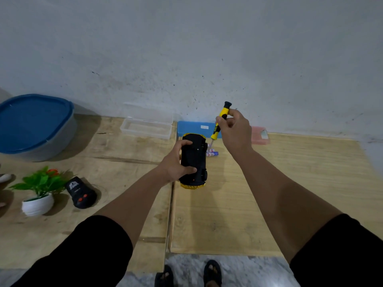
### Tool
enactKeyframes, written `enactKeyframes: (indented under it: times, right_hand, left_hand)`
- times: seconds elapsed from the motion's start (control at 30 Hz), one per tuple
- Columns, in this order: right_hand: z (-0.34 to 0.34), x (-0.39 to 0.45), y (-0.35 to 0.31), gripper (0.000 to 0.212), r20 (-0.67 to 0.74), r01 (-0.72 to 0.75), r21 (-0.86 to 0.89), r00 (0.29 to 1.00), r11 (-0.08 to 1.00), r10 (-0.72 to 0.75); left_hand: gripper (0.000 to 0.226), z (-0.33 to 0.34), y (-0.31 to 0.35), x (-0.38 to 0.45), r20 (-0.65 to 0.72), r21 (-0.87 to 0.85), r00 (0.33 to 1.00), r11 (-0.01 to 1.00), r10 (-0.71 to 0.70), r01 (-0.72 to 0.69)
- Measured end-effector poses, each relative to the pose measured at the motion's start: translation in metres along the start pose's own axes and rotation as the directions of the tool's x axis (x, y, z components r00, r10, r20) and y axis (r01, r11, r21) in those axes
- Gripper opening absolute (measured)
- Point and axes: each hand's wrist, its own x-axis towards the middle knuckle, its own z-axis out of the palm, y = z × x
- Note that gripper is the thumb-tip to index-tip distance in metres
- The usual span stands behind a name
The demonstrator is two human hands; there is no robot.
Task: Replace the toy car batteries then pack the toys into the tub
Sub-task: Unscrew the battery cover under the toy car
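Note:
A yellow toy car lies upside down on the wooden table, its black underside facing up. My left hand grips the car from its left side. My right hand holds a yellow and black screwdriver tilted, with its tip down beside the car's far right corner. Two or three small batteries lie on the table just right of the car. A black remote control rests at the left. The grey tub with a blue lid stands at the far left against the wall.
A clear plastic box with its lid open, a blue case and a pink case line the wall. A small potted plant stands near the remote. The table's front edge is near my feet.

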Motion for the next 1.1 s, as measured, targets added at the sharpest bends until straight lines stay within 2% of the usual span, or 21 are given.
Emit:
enactKeyframes:
  times: [0.07,0.17,0.23,0.33,0.5,0.73,0.87,0.97,1.03,1.1]
  right_hand:
    - [-0.005,-0.008,0.019,0.03,-0.002,-0.055,-0.088,0.998,0.995,0.055]
    - [-0.007,-0.033,0.062,0.059,0.063,-0.13,-0.208,0.987,0.969,0.146]
    - [-0.005,-0.053,0.093,0.068,0.116,-0.131,-0.288,0.979,0.949,0.17]
    - [-0.006,-0.082,0.128,0.061,0.183,-0.101,-0.399,0.965,0.911,0.187]
    - [0.0,-0.106,0.165,0.053,0.285,0.055,-0.592,0.948,0.804,0.144]
    - [0.005,-0.114,0.186,0.053,0.345,0.126,-0.571,0.933,0.811,0.098]
    - [0.006,-0.114,0.193,0.048,0.326,0.214,-0.546,0.945,0.81,-0.031]
    - [0.0,-0.108,0.187,0.048,0.313,0.163,-0.491,0.95,0.855,-0.002]
    - [-0.001,-0.099,0.176,0.046,0.235,0.178,-0.396,0.968,0.901,-0.088]
    - [0.001,-0.088,0.159,0.046,0.209,0.275,-0.265,0.952,0.924,-0.223]
  left_hand:
    - [0.077,-0.001,-0.003,0.0,0.003,-0.003,1.0,1.0,0.002,-0.002]
    - [0.088,0.002,-0.009,0.001,-0.004,-0.014,1.0,1.0,0.002,-0.003]
    - [0.092,0.007,-0.013,-0.001,0.002,-0.045,1.0,0.999,0.002,-0.001]
    - [0.093,0.017,-0.021,-0.005,-0.005,-0.066,1.0,0.998,-0.004,0.004]
    - [0.093,0.031,-0.043,-0.012,-0.031,-0.07,0.999,0.997,-0.015,0.013]
    - [0.095,0.049,-0.061,-0.025,-0.081,-0.061,0.992,0.994,-0.1,0.095]
    - [0.094,0.055,-0.06,-0.027,-0.094,-0.039,0.989,0.993,-0.118,0.115]
    - [0.093,0.06,-0.055,-0.028,-0.094,-0.013,0.989,0.994,-0.111,0.111]
    - [0.091,0.063,-0.052,-0.028,-0.102,-0.013,0.989,0.994,-0.105,0.104]
    - [0.09,0.066,-0.049,-0.028,-0.109,-0.007,0.99,0.995,-0.095,0.095]
